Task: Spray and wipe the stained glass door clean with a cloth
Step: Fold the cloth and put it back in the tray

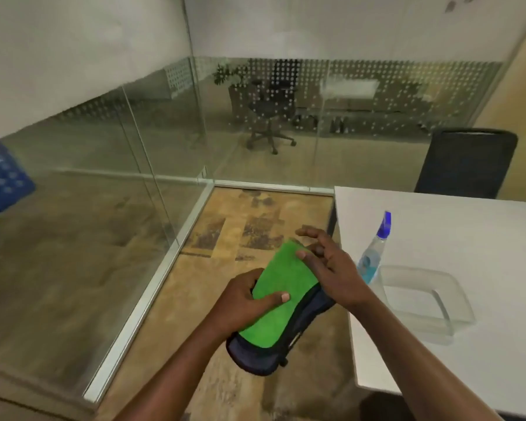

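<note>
A green cloth (275,294) with a dark blue underside lies folded between both hands, held over the floor. My left hand (245,300) grips its near left edge, thumb pressed on the green face. My right hand (327,264) rests on its far right corner, fingers partly spread. A clear spray bottle (372,253) with blue liquid and a blue-white nozzle stands on the white table (468,232) just right of my right hand. Glass panels (110,153) with a dotted frosted band run along the left and the far side.
A clear plastic tray (456,302) sits on the table beside the bottle. A dark office chair (465,162) stands behind the table. Aluminium floor rails (152,287) carry the glass. A blue crate (0,180) lies beyond the left glass.
</note>
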Demonstrator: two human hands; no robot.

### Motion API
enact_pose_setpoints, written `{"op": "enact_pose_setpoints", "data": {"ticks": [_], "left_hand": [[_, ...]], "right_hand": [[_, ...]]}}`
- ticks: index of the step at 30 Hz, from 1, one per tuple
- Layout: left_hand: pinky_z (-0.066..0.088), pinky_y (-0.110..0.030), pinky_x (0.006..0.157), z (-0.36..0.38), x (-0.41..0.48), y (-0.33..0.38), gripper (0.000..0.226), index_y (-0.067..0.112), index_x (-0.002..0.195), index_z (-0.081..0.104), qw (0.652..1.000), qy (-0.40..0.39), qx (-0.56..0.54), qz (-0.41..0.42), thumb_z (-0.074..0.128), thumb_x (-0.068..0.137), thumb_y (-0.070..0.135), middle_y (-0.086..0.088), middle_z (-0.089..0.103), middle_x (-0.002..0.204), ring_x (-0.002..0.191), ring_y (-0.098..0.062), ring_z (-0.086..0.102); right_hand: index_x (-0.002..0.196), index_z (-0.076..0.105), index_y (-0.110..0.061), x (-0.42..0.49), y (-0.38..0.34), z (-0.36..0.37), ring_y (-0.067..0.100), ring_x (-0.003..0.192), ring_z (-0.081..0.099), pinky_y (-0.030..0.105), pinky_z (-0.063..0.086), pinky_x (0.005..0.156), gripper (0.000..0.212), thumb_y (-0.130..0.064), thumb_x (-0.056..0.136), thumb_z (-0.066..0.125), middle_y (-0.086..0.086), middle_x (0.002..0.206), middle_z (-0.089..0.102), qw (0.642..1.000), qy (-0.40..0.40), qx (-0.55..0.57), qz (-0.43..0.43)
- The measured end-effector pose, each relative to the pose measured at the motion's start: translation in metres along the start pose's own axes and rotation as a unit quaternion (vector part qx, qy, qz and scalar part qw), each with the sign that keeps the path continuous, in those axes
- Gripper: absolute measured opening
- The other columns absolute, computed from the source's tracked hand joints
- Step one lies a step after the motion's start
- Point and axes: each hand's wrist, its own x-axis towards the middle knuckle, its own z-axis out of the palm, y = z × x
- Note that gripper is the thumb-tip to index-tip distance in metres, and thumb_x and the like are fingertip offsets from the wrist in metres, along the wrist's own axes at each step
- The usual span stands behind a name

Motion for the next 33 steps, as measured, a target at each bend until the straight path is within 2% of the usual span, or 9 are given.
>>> {"op": "enact_pose_setpoints", "data": {"ticks": [4,7,9,12,14,18,24,29,33], "left_hand": [[0.061,-0.030,0.076,0.025,0.044,0.004,0.022,0.038,0.103,0.073,1.000,0.021,-0.004,-0.015,0.083,0.084,0.042,0.014,0.079,0.096,0.088,-0.002,0.075],[0.061,-0.029,0.076,0.048,0.070,0.011,0.019,0.042,0.098,0.067,0.998,0.049,0.018,-0.035,0.080,0.085,0.046,0.019,0.073,0.091,0.086,-0.003,0.072],[0.059,-0.024,0.071,0.066,0.086,0.017,0.018,0.043,0.097,0.065,0.998,0.044,0.018,-0.039,0.079,0.086,0.047,0.020,0.071,0.088,0.084,0.001,0.070],[0.058,-0.020,0.067,0.100,0.103,0.031,0.021,0.043,0.094,0.068,0.999,0.013,-0.017,-0.044,0.077,0.082,0.058,0.018,0.074,0.087,0.078,0.004,0.071],[0.063,-0.031,0.075,0.126,0.112,0.040,0.024,0.041,0.094,0.071,0.995,-0.016,-0.069,-0.070,0.072,0.079,0.059,0.013,0.078,0.090,0.079,-0.001,0.074],[0.061,-0.049,0.091,0.186,0.134,0.057,0.008,0.028,0.098,0.076,0.975,-0.054,-0.169,-0.135,0.070,0.096,0.033,-0.004,0.081,0.098,0.092,-0.023,0.077],[0.062,-0.035,0.081,0.267,0.163,0.074,0.026,0.010,0.119,0.073,0.914,-0.112,-0.340,-0.193,0.062,0.102,0.026,-0.014,0.078,0.111,0.102,-0.029,0.076],[0.060,-0.029,0.074,0.327,0.192,0.076,0.021,0.016,0.117,0.070,0.943,-0.087,-0.261,-0.185,0.060,0.103,0.028,-0.006,0.079,0.108,0.097,-0.021,0.077],[0.057,-0.035,0.085,0.368,0.215,0.062,0.034,0.020,0.132,0.059,0.974,-0.078,-0.110,-0.184,0.062,0.101,0.034,-0.005,0.074,0.113,0.099,-0.023,0.072]], "right_hand": [[0.135,0.054,-0.024,0.008,0.023,-0.014,0.018,0.108,0.069,0.039,0.058,0.094,0.038,-0.024,0.099,0.066,-0.002,0.116,0.070,0.985,0.149,0.021,0.080],[0.130,0.053,-0.034,-0.004,0.037,-0.021,-0.004,0.102,0.066,0.010,0.052,0.080,0.036,-0.031,0.098,0.067,-0.025,0.112,0.065,0.969,0.217,0.011,0.118],[0.122,0.054,-0.046,-0.013,0.047,-0.024,-0.016,0.095,0.063,0.003,0.048,0.074,0.034,-0.038,0.094,0.071,-0.033,0.103,0.064,0.965,0.208,0.044,0.154],[0.130,0.055,-0.048,-0.023,0.062,-0.032,-0.004,0.109,0.066,0.025,0.055,0.096,0.045,-0.051,0.088,0.070,-0.024,0.118,0.070,0.951,0.163,0.164,0.203],[0.142,0.051,-0.038,-0.026,0.075,-0.044,0.010,0.119,0.066,0.043,0.053,0.105,0.064,-0.056,0.084,0.070,-0.012,0.132,0.068,0.928,0.145,0.241,0.244],[0.139,0.054,-0.033,-0.034,0.106,-0.087,0.021,0.116,0.070,0.049,0.054,0.104,0.063,-0.052,0.083,0.076,-0.001,0.127,0.073,0.882,0.132,0.338,0.301],[0.140,0.054,-0.024,-0.042,0.162,-0.173,0.027,0.114,0.071,0.053,0.055,0.102,0.067,-0.032,0.080,0.083,0.004,0.127,0.072,0.878,0.161,0.336,0.301],[0.150,0.042,-0.029,-0.039,0.213,-0.236,0.017,0.125,0.064,0.046,0.054,0.105,0.069,-0.017,0.092,0.076,-0.005,0.143,0.060,0.914,0.185,0.220,0.285],[0.155,0.034,-0.029,-0.033,0.260,-0.276,0.017,0.132,0.056,0.046,0.049,0.109,0.072,-0.013,0.095,0.071,-0.005,0.150,0.052,0.940,0.157,0.125,0.277]]}}
